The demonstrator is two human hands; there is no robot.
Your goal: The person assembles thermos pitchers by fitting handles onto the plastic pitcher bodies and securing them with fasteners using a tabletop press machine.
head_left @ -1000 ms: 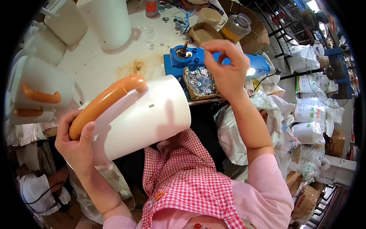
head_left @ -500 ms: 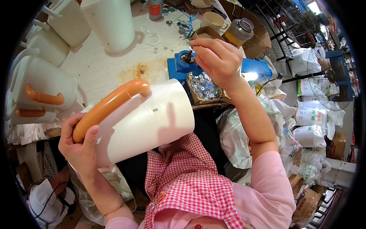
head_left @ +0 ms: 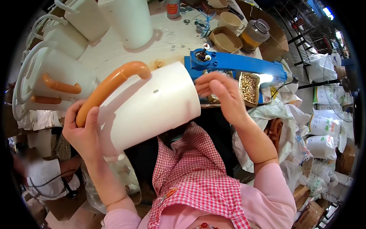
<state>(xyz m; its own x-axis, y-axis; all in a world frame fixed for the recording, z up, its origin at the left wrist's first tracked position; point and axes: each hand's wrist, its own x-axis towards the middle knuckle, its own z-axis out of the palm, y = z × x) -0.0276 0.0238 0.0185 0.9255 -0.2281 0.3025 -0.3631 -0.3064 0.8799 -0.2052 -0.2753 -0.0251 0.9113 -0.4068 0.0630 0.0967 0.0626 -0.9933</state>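
Observation:
My left hand (head_left: 83,128) is wrapped round the lower end of an orange handle (head_left: 110,86) on a white cylindrical container (head_left: 152,110), which lies tilted over my lap. Near the container's open end is my right hand (head_left: 221,91), its fingers apart and nothing seen between them. Behind that hand stands a blue metal tool (head_left: 244,64) with a lamp at its right end. A small pale washer (head_left: 206,46) sits on top of the tool's upright pin. A box of brass-coloured pieces (head_left: 248,88) is beside the right hand, which partly hides a box of washers.
White containers (head_left: 68,63) with handles stand at the left. A spray can (head_left: 173,9), a cardboard tray (head_left: 225,39), a cup (head_left: 230,21) and a jar (head_left: 254,35) are at the back. Plastic bags (head_left: 244,145) lie at the right, and a fan stands beyond. Another person's arm shows at lower left.
My right hand has left the top of the tool's pin and come down toward the container, its fingers opening. A washer now shows on the pin. The view has shifted, revealing the brass-coloured pieces.

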